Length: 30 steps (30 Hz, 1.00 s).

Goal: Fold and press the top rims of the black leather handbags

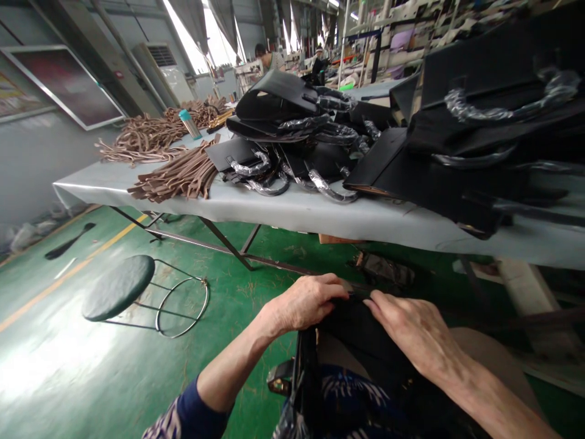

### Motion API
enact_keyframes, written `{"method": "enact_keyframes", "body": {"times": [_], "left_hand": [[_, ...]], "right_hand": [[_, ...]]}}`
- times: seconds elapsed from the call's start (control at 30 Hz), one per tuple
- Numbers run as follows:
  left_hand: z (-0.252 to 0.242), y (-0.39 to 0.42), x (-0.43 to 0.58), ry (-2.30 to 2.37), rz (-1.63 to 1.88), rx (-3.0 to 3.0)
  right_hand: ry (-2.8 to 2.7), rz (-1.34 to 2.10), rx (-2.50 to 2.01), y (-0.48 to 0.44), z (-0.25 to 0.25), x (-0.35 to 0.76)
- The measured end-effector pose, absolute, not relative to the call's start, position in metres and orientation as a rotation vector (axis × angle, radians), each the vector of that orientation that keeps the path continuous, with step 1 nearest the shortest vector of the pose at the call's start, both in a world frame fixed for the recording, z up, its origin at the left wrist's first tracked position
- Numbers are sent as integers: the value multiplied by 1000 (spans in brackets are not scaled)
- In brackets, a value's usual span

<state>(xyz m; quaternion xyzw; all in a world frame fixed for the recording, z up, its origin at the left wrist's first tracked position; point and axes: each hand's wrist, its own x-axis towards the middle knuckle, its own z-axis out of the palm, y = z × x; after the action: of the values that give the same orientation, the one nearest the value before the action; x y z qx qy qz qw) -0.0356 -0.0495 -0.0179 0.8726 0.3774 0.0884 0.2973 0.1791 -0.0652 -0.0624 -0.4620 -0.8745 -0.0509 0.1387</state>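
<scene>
A black bag [361, 329] lies across my lap, its far edge raised between my two hands. My left hand [315, 299] is closed on that edge, thumb and fingers pinched together. Just to the right, my right hand [411, 326] grips the same edge with bent fingers. What exactly sits between the fingertips is too small to make out. Plastic-wrapped parts of the bag hang down at its left side, near a dark buckle-like piece [280, 379]. Patterned blue cloth shows beneath it.
A long table [292, 210] ahead bears piled black bags [274, 103] with plastic-wrapped handles, brown strips [178, 174] in bundles, and a turquoise-capped container [189, 124]. A round stool [121, 289] lies tipped on the green floor. Two people are in the background.
</scene>
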Motion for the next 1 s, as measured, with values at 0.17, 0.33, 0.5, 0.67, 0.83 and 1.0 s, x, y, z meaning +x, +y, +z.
{"method": "enact_keyframes", "body": {"times": [0.17, 0.33, 0.5, 0.67, 0.83, 1.0], "left_hand": [[-19, -50, -33, 1087, 193, 2380], [-27, -51, -30, 1188, 299, 2290], [-32, -53, -25, 1288, 406, 2210], [-38, -53, -22, 1430, 450, 2163], [-40, -52, -20, 1465, 443, 2160], [-38, -53, -18, 1490, 464, 2137]], "right_hand": [[-2546, -125, -1366, -66, -60, 177], [-2543, -109, -1424, -67, -60, 177], [-2536, -86, -1428, -67, -61, 177], [-2542, -92, -1399, -68, -60, 176], [-2550, -101, -1397, -69, -60, 175], [-2566, -90, -1436, -69, -59, 174]]}}
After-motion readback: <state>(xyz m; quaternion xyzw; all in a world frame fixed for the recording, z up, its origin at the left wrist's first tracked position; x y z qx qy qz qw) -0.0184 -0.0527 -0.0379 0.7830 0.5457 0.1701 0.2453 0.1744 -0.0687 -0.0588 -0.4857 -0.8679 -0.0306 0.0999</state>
